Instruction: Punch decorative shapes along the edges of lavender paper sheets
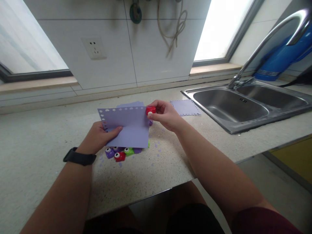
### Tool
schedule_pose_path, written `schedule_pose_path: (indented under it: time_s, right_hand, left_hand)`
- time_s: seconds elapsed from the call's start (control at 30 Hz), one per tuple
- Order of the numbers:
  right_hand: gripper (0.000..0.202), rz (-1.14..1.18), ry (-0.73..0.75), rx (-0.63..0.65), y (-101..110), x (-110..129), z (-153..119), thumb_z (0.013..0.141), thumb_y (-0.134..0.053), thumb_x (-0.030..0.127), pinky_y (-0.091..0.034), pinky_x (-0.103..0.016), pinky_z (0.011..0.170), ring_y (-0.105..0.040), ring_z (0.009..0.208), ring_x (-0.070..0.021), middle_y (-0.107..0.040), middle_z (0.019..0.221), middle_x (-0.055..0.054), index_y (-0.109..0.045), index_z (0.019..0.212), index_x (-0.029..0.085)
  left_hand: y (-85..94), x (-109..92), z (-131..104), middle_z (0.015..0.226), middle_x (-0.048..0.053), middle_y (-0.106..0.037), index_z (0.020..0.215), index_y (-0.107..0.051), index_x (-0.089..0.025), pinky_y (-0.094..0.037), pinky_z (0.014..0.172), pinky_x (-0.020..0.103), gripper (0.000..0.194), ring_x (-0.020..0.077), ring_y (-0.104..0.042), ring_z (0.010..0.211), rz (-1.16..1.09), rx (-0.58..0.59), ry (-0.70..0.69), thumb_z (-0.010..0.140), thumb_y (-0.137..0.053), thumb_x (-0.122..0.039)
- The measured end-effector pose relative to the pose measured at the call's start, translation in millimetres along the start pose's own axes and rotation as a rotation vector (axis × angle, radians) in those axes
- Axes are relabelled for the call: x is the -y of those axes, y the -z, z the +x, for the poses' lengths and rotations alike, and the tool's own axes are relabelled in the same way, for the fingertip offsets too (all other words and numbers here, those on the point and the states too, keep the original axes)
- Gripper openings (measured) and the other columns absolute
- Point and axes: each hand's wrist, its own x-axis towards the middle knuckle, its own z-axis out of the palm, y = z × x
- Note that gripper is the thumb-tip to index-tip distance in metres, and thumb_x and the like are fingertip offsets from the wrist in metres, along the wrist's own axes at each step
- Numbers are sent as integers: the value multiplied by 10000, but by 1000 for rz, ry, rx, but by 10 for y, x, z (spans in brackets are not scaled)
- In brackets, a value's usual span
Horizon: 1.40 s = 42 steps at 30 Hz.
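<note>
A purple paper sheet point(129, 130) is raised above the counter, with punched shapes along its top and left edges. My left hand point(103, 135) grips its left side, thumb across the front and the other fingers behind. At the sheet's top right corner, my right hand point(165, 115) pinches a red craft punch point(150, 111) with a white button. Under the sheet's lower edge lie several small punches, among them a purple one point(109, 152), a red one point(120, 157) and a green one point(129, 151). The sheet partly hides others.
Another purple sheet with punched edges point(185, 107) lies beside the steel sink point(226, 100). More purple paper point(131, 104) shows behind the raised sheet. Small purple scraps point(158, 150) dot the speckled counter point(136, 182). A faucet point(265, 39) arches over the sink at right.
</note>
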Motion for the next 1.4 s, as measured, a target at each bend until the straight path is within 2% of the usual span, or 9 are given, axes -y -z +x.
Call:
schedule_pose_path:
  time_s: [0.37,0.67,0.9,1.4]
  right_hand:
    - [368,13,10,1,-4,14,1,678,-905,303,-487,-271,647,-600,760,-131,-664,850,-11,-666,925,171]
    - [355,20,6,-3,-3,10,-3,669,-905,280,-497,-277,647,-613,764,-138,-670,848,-11,-663,907,175]
    - [350,14,21,-16,-4,-3,-3,668,-908,280,-496,-283,644,-605,746,-135,-664,837,-7,-656,888,177]
    - [355,17,14,-22,-16,10,4,674,-901,298,-489,-285,662,-590,770,-135,-647,846,-7,-643,889,181]
  left_hand:
    - [-4,-33,-12,1073,109,-794,1047,-762,-171,-605,881,468,455,339,-733,971,12,4,6,749,-793,-513]
    - [4,-18,-6,1068,102,-797,1028,-780,-189,-610,848,408,448,328,-737,964,50,0,-37,746,-786,-537]
    - [1,-17,-10,1077,108,-794,1047,-772,-185,-601,877,462,450,347,-729,980,45,13,-20,757,-781,-529]
    - [-14,-32,-12,1085,96,-796,1049,-779,-198,-603,882,426,422,329,-739,987,8,7,-37,748,-799,-493]
